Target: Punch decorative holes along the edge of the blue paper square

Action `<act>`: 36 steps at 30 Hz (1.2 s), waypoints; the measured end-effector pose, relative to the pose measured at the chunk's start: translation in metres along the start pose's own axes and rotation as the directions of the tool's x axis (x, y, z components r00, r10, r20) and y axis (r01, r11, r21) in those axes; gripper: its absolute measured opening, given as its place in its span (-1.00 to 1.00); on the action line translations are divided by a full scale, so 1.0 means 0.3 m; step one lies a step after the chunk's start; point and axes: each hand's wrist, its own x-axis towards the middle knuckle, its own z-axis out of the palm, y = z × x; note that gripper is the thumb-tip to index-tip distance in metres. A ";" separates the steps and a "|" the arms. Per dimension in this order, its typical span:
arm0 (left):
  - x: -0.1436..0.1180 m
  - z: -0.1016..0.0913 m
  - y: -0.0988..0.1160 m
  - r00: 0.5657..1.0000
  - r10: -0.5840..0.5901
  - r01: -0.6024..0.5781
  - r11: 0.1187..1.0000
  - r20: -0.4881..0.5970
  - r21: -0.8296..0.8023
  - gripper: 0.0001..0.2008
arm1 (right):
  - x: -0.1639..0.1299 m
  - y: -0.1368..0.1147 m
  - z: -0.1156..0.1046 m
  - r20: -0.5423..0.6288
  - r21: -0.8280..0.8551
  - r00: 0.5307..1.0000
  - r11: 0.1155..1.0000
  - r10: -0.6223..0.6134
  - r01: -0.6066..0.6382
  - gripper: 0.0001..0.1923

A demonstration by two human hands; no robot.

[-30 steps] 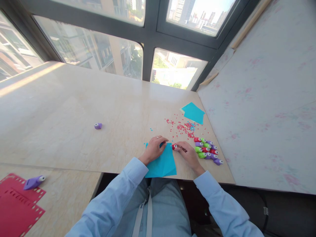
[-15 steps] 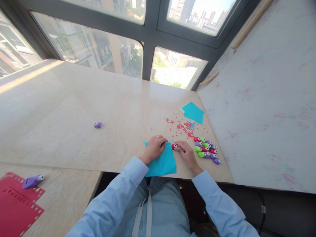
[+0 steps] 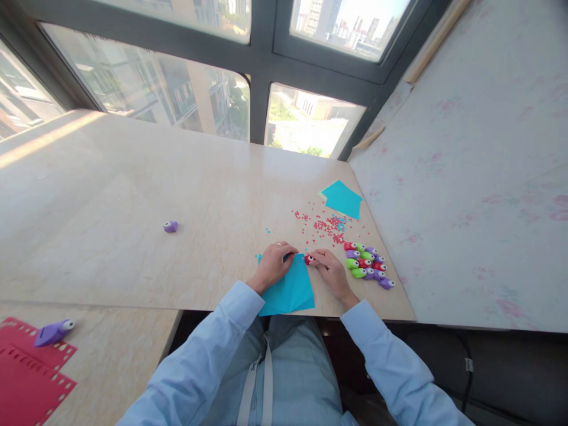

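While the blue paper sheet (image 3: 288, 289) lies at the near edge of the worktop (image 3: 133, 195), partly overhanging it, its far left corner is pressed down by the left hand (image 3: 271, 266), whose fingers are curled together on top of the sheet. A small red punch (image 3: 307, 259) is pinched by the right hand (image 3: 329, 271) at the sheet's far right corner, the punch touching the paper's edge. Just to the right of that hand, a cluster of small punches (image 3: 368, 265) in red, green and purple is laid out in rows on the worktop. Beyond them, red and blue paper bits (image 3: 326, 225) are scattered, and a second blue sheet (image 3: 341, 199) is seen near the wall. A lone purple punch (image 3: 170, 226) rests well apart to the left. On the lower surface at the left, a larger purple punch (image 3: 52, 332) sits on a red perforated sheet (image 3: 26, 378).
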 end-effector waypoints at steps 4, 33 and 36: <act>0.000 -0.003 -0.001 1.000 -0.008 0.008 0.999 -0.009 -0.032 -0.86 | 0.002 -0.003 0.006 -0.025 0.002 1.000 1.000 -0.002 0.002 -0.73; -0.002 -0.001 -0.003 0.998 -0.041 0.039 0.998 -0.049 -0.048 -0.84 | 0.036 -0.019 0.023 -0.080 0.000 0.996 0.999 -0.048 0.049 -0.75; -0.002 -0.001 -0.002 0.997 -0.043 0.040 0.997 -0.056 -0.061 -0.85 | 0.036 -0.022 0.021 -0.071 -0.001 0.996 0.999 -0.046 0.046 -0.74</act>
